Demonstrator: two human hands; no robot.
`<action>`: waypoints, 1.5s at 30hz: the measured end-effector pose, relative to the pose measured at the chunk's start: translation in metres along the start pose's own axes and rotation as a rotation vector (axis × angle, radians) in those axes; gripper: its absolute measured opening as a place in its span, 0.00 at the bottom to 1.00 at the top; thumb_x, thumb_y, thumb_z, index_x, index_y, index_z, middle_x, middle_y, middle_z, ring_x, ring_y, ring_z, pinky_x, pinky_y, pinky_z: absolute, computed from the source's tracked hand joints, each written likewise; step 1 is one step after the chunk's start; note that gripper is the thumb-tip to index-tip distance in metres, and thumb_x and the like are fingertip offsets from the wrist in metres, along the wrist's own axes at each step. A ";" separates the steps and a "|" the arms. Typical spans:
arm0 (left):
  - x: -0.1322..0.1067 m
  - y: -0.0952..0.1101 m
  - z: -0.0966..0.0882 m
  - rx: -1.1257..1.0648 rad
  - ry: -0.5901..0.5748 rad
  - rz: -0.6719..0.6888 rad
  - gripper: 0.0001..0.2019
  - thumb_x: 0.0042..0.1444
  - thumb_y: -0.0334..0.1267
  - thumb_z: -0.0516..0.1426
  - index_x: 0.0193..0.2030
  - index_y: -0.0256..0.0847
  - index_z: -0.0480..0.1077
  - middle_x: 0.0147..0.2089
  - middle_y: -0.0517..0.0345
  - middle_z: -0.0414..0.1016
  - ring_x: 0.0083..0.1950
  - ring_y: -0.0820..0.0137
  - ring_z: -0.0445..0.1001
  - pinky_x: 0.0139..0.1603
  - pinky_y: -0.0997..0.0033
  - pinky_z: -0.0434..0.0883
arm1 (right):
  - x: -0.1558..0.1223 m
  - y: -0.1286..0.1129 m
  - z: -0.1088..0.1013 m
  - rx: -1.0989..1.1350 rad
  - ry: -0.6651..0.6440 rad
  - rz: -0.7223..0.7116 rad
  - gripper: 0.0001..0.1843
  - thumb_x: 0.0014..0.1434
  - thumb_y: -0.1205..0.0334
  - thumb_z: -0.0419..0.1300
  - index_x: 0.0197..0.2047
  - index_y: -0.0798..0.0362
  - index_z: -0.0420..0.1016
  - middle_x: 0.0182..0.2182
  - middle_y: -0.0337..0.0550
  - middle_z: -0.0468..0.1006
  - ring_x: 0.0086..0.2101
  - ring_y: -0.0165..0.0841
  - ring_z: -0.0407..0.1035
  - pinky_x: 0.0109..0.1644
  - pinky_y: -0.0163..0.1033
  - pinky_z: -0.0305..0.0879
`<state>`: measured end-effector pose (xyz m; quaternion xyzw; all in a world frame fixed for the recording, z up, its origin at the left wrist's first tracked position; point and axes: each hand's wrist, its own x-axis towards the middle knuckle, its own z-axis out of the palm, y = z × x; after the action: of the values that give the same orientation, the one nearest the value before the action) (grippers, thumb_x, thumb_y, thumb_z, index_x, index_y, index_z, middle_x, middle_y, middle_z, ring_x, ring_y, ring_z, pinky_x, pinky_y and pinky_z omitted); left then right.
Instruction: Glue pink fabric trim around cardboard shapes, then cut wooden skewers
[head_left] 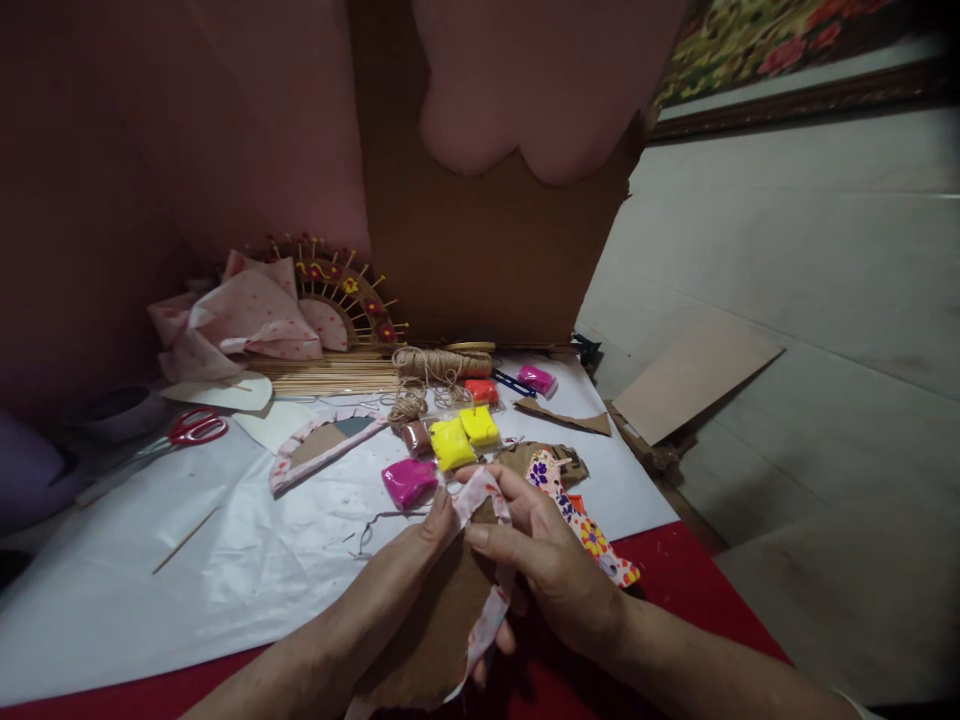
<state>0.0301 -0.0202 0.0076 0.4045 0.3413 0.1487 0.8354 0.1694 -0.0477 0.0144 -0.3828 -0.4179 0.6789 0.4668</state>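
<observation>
Between both hands is a brown cardboard piece (435, 630), its edge wrapped in pale pink fabric (489, 625) with red spots. My left hand (420, 540) grips it along the left side, thumb near the top edge, its other fingers mostly hidden beneath. On the right, my right hand (544, 545) pinches the fabric edge near the top, its thumb pressing on the front. Just beyond the hands lie clay packets: magenta (409, 484), yellow (451, 444) and brown (415, 437). A flower-patterned shape (581, 515) lies beside my right hand.
A half-round fabric-edged piece (326, 450), red-handled scissors (196, 427) and a thin stick (185, 540) lie on the white sheet (97, 600). Behind are a twine spool (442, 363), bamboo sticks (330, 375), crumpled fabric (251, 310) and a decorated fan (360, 290). Large cardboard (495, 250) stands upright.
</observation>
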 end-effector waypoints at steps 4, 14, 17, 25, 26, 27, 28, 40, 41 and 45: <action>0.000 0.003 0.003 0.022 0.021 -0.003 0.37 0.50 0.67 0.43 0.29 0.31 0.75 0.20 0.49 0.74 0.17 0.70 0.70 0.19 0.74 0.67 | 0.000 -0.001 0.003 -0.062 0.063 -0.020 0.15 0.54 0.61 0.59 0.43 0.51 0.60 0.21 0.28 0.65 0.10 0.21 0.62 0.10 0.23 0.55; 0.001 -0.001 -0.005 -0.015 -0.088 -0.002 0.39 0.53 0.65 0.39 0.36 0.28 0.75 0.24 0.46 0.75 0.20 0.69 0.71 0.21 0.74 0.66 | 0.002 0.001 -0.006 -0.022 -0.024 -0.021 0.16 0.54 0.63 0.57 0.47 0.52 0.61 0.19 0.30 0.68 0.11 0.23 0.63 0.11 0.23 0.53; 0.000 0.000 -0.003 0.006 -0.047 0.001 0.39 0.52 0.67 0.40 0.37 0.28 0.74 0.23 0.47 0.74 0.19 0.68 0.71 0.21 0.72 0.67 | 0.002 0.003 -0.006 -0.044 -0.009 -0.006 0.14 0.56 0.63 0.56 0.46 0.52 0.61 0.20 0.31 0.69 0.10 0.23 0.63 0.10 0.23 0.52; -0.001 -0.001 0.000 -0.009 -0.032 0.029 0.35 0.53 0.64 0.44 0.31 0.30 0.76 0.22 0.48 0.74 0.19 0.69 0.70 0.21 0.73 0.67 | 0.004 0.005 -0.004 -0.144 0.053 -0.024 0.14 0.55 0.58 0.58 0.44 0.51 0.62 0.19 0.27 0.63 0.10 0.19 0.56 0.11 0.22 0.51; 0.000 -0.002 0.000 -0.013 -0.026 0.034 0.35 0.54 0.63 0.44 0.31 0.30 0.76 0.22 0.48 0.74 0.18 0.70 0.70 0.21 0.73 0.66 | 0.003 0.004 -0.004 -0.144 0.055 -0.021 0.14 0.55 0.58 0.59 0.44 0.51 0.62 0.19 0.27 0.63 0.10 0.19 0.56 0.11 0.22 0.50; 0.000 -0.002 0.000 -0.012 -0.018 0.043 0.34 0.54 0.62 0.44 0.31 0.30 0.76 0.22 0.47 0.75 0.18 0.70 0.70 0.20 0.73 0.66 | 0.003 0.004 -0.004 -0.138 0.056 -0.014 0.15 0.55 0.58 0.59 0.44 0.51 0.61 0.20 0.28 0.63 0.10 0.19 0.56 0.11 0.22 0.50; 0.001 -0.003 0.001 -0.009 -0.008 0.050 0.34 0.54 0.62 0.44 0.31 0.30 0.76 0.22 0.47 0.75 0.18 0.70 0.70 0.20 0.74 0.66 | 0.003 0.004 -0.003 -0.128 0.056 -0.004 0.15 0.54 0.58 0.59 0.44 0.51 0.61 0.20 0.28 0.64 0.10 0.19 0.56 0.11 0.23 0.51; 0.003 -0.007 -0.003 0.024 -0.114 0.178 0.27 0.61 0.52 0.43 0.29 0.31 0.71 0.23 0.47 0.72 0.20 0.71 0.69 0.23 0.73 0.66 | 0.003 0.002 0.000 -0.047 0.097 0.025 0.19 0.49 0.65 0.62 0.44 0.52 0.64 0.22 0.29 0.67 0.14 0.19 0.58 0.14 0.22 0.53; 0.003 -0.007 -0.004 0.009 -0.119 0.163 0.26 0.60 0.51 0.44 0.29 0.31 0.71 0.23 0.47 0.72 0.20 0.71 0.69 0.23 0.73 0.66 | 0.003 0.002 0.000 -0.030 0.071 0.016 0.20 0.47 0.66 0.63 0.44 0.53 0.64 0.23 0.30 0.68 0.15 0.19 0.60 0.15 0.22 0.55; 0.000 -0.005 -0.005 -0.055 -0.119 0.160 0.18 0.58 0.45 0.51 0.29 0.31 0.71 0.23 0.48 0.72 0.19 0.72 0.69 0.22 0.74 0.65 | 0.001 -0.001 -0.005 0.028 -0.032 -0.016 0.24 0.45 0.67 0.64 0.46 0.52 0.63 0.28 0.33 0.70 0.17 0.22 0.64 0.17 0.26 0.63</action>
<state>0.0266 -0.0199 0.0014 0.4156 0.2534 0.1997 0.8504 0.1738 -0.0452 0.0133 -0.3621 -0.4188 0.6870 0.4706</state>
